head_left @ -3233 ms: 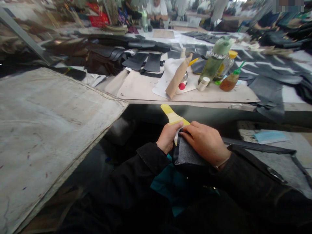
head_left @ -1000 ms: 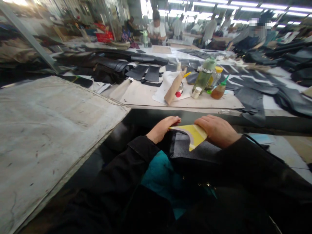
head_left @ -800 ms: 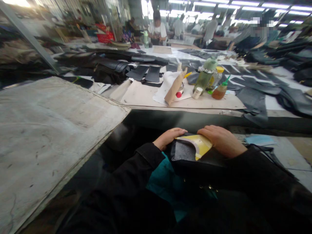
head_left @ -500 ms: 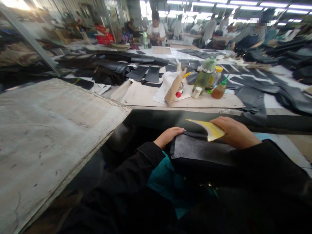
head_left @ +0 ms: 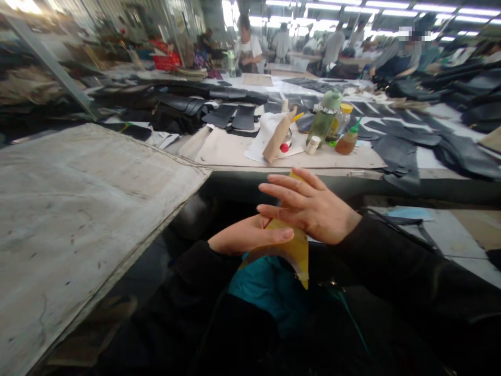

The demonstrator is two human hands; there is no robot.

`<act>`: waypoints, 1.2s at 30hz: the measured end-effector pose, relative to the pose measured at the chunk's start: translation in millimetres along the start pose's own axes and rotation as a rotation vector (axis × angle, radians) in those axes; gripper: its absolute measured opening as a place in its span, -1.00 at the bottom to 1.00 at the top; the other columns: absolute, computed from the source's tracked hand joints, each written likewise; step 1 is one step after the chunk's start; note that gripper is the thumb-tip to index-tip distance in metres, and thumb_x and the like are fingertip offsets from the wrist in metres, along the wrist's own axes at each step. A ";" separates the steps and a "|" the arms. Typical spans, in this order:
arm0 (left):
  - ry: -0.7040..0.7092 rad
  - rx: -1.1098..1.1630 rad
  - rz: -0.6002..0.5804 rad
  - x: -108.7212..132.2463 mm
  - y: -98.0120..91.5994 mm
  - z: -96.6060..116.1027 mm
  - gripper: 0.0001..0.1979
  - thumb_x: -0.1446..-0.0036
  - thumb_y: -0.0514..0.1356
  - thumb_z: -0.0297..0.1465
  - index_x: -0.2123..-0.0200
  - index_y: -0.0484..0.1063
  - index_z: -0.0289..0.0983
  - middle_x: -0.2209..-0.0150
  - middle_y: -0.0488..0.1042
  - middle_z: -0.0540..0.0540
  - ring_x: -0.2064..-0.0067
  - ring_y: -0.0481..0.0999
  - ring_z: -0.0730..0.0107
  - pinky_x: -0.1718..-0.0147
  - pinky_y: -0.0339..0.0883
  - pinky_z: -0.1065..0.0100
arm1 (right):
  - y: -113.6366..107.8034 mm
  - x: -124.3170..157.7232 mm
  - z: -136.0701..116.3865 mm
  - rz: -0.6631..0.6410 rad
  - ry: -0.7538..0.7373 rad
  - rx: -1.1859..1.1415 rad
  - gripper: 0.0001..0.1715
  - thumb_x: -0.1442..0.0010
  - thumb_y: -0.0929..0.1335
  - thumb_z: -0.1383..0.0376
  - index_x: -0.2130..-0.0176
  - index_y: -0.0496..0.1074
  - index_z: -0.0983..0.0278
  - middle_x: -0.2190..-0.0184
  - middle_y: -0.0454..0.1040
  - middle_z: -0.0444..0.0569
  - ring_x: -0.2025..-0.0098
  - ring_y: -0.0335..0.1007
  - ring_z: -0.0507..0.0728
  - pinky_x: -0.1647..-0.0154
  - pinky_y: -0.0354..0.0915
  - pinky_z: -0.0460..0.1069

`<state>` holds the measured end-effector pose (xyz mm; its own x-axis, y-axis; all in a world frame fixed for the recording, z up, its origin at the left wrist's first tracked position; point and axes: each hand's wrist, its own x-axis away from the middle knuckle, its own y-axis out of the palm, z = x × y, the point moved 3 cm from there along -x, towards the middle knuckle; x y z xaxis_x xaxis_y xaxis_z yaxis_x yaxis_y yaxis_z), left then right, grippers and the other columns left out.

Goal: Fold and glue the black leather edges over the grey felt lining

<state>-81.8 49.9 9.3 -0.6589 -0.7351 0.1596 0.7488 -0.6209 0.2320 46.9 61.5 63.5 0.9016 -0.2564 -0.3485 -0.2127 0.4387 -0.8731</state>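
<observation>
A yellow, thin, bendy piece (head_left: 299,248) with a curved lower edge and a pointed corner hangs above my lap. My left hand (head_left: 246,232) grips it, with the thumb laid across its front. Over its upper part lies my right hand (head_left: 309,203), fingers stretched out and slightly spread, the palm against or close to the piece. A dark item in my lap is largely hidden behind the hands and sleeves. Teal cloth (head_left: 258,284) shows below the yellow piece.
A stained pale board (head_left: 90,209) takes up the left side. On the table ahead stand a green bottle (head_left: 326,120), a small amber bottle with green nozzle (head_left: 347,142), a white-capped vial (head_left: 312,145) and a brown paper roll (head_left: 278,138). Black leather pieces (head_left: 395,151) lie around; people work beyond.
My right hand has moved left with the yellow piece, which is turned downward and held by my left hand. The left hand has let go of the black item's edge. Right fingers have straightened.
</observation>
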 end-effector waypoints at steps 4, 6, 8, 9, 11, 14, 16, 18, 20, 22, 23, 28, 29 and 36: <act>0.003 0.117 0.316 19.5 3.8 -10.3 -0.71 0.07 0.22 -0.22 0.35 0.46 -0.33 0.41 0.47 -0.08 0.39 0.44 0.37 0.41 0.29 0.40 | -5.6 -10.6 -2.7 0.131 0.235 -0.102 -0.58 -0.21 0.19 0.36 -0.08 0.20 0.24 -0.18 0.02 0.00 -0.22 -0.17 0.18 -0.17 -0.07 0.17; 0.060 0.096 0.530 31.2 -0.9 -22.2 -0.70 0.08 0.22 -0.20 0.37 0.45 -0.32 0.42 0.47 -0.09 0.38 0.43 0.34 0.43 0.29 0.40 | -9.3 -3.2 -3.6 0.160 0.521 -0.309 -0.58 -0.22 0.19 0.32 -0.08 0.19 0.29 -0.11 0.15 0.06 -0.14 0.04 0.18 -0.10 0.08 0.11; 0.133 0.057 0.722 43.0 -4.2 -34.9 -0.68 0.12 0.25 -0.19 0.34 0.43 -0.30 0.38 0.47 -0.08 0.34 0.42 0.34 0.43 0.28 0.43 | -5.1 6.9 -16.9 0.031 0.696 -0.673 -0.63 -0.22 0.19 0.21 0.01 0.27 0.29 0.08 0.35 0.02 0.07 0.29 0.13 0.09 0.26 0.01; 0.143 0.059 0.771 47.6 -4.1 -41.5 -0.66 0.09 0.22 -0.15 0.32 0.41 -0.29 0.38 0.46 -0.07 0.35 0.41 0.35 0.45 0.27 0.44 | -0.7 12.1 -28.0 -0.073 0.740 -0.877 -0.65 -0.22 0.18 0.16 0.07 0.31 0.28 0.22 0.41 -0.03 0.22 0.35 0.09 0.23 0.30 -0.04; 0.084 0.050 0.762 54.1 -1.4 -52.9 -0.57 -0.02 0.05 -0.04 0.32 0.38 -0.31 0.46 0.43 -0.05 0.45 0.38 0.40 0.53 0.22 0.44 | 8.7 23.7 -51.1 -0.231 0.804 -1.195 -0.66 -0.22 0.17 0.11 0.22 0.34 0.30 0.45 0.40 -0.11 0.43 0.32 0.00 0.43 0.26 -0.12; -0.128 -0.220 0.402 64.2 6.8 -55.7 -0.52 -0.09 -0.06 -0.04 0.44 0.36 -0.35 0.58 0.34 0.00 0.55 0.28 0.49 0.58 0.13 0.46 | 20.1 44.4 -66.8 -0.256 0.933 -1.342 -0.65 -0.20 0.19 0.11 0.36 0.32 0.34 0.60 0.26 -0.17 0.56 0.16 -0.06 0.55 0.13 -0.17; -0.183 -0.556 0.155 77.9 10.2 -45.1 -0.57 -0.10 -0.01 -0.12 0.55 0.35 -0.35 0.62 0.29 0.03 0.55 0.25 0.52 0.55 0.11 0.47 | 23.8 56.7 -66.7 -0.291 0.960 -1.316 -0.65 -0.18 0.21 0.12 0.39 0.33 0.35 0.59 0.25 -0.17 0.54 0.12 -0.07 0.54 0.10 -0.17; -0.104 -0.826 0.141 92.0 9.7 -26.9 -0.63 -0.13 -0.01 -0.21 0.55 0.36 -0.32 0.59 0.31 0.03 0.51 0.28 0.52 0.49 0.12 0.47 | 23.1 62.6 -66.1 -0.382 0.916 -1.281 -0.67 -0.17 0.23 0.14 0.39 0.35 0.35 0.55 0.29 -0.15 0.51 0.14 -0.07 0.52 0.10 -0.17; 0.032 -0.954 0.216 100.0 12.1 -12.1 -0.74 -0.12 0.03 -0.25 0.38 0.41 -0.28 0.41 0.42 -0.02 0.33 0.36 0.43 0.31 0.19 0.43 | 18.5 58.9 -69.2 -0.451 0.820 -1.253 -0.71 -0.17 0.24 0.18 0.41 0.36 0.34 0.53 0.31 -0.16 0.49 0.16 -0.06 0.51 0.10 -0.18; 0.096 -0.953 0.189 98.7 19.2 -12.8 -0.72 -0.06 0.10 -0.25 0.17 0.38 -0.22 0.18 0.43 -0.07 0.12 0.35 0.31 0.11 0.16 0.36 | 12.7 47.8 -75.5 -0.469 0.739 -1.238 -0.74 -0.17 0.24 0.22 0.44 0.35 0.34 0.56 0.30 -0.17 0.51 0.15 -0.07 0.54 0.08 -0.18; 0.075 -0.899 0.127 95.1 23.4 -20.0 -0.69 -0.04 0.12 -0.25 0.13 0.36 -0.21 0.14 0.42 -0.07 0.10 0.34 0.29 0.09 0.16 0.35 | 10.1 41.1 -78.4 -0.458 0.709 -1.237 -0.74 -0.17 0.23 0.23 0.45 0.35 0.33 0.57 0.29 -0.18 0.52 0.14 -0.07 0.55 0.07 -0.18; -0.250 -0.361 -0.074 82.4 29.7 -76.6 -0.73 -0.13 -0.02 -0.22 0.38 0.34 -0.28 0.48 0.39 0.02 0.49 0.37 0.49 0.48 0.22 0.48 | 8.5 26.3 -67.2 -0.344 0.650 -1.317 -0.77 -0.19 0.21 0.24 0.30 0.39 0.30 0.42 0.40 -0.13 0.40 0.28 -0.03 0.41 0.20 -0.16; -0.287 -0.303 -0.045 83.2 26.5 -83.7 -0.68 -0.13 -0.04 -0.18 0.43 0.32 -0.30 0.53 0.37 0.02 0.55 0.34 0.53 0.54 0.19 0.50 | 10.4 28.9 -57.5 -0.304 0.668 -1.286 -0.77 -0.19 0.22 0.23 0.27 0.39 0.30 0.39 0.41 -0.12 0.37 0.29 -0.01 0.36 0.22 -0.14; -0.417 0.007 0.100 86.1 1.0 -101.1 -0.57 -0.05 -0.01 -0.02 0.41 0.23 -0.32 0.67 0.33 0.05 0.68 0.30 0.57 0.66 0.17 0.52 | 36.3 38.0 -6.9 -0.288 0.643 -0.894 -0.89 -0.14 0.27 0.32 0.38 0.37 0.31 0.44 0.37 -0.13 0.37 0.26 0.00 0.31 0.18 -0.10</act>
<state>-130.5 -41.6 -73.7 -0.5568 -0.6175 0.5555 0.8108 -0.5493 0.2022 70.8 61.7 16.2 0.6550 -0.7554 0.0189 -0.4540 -0.4134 -0.7893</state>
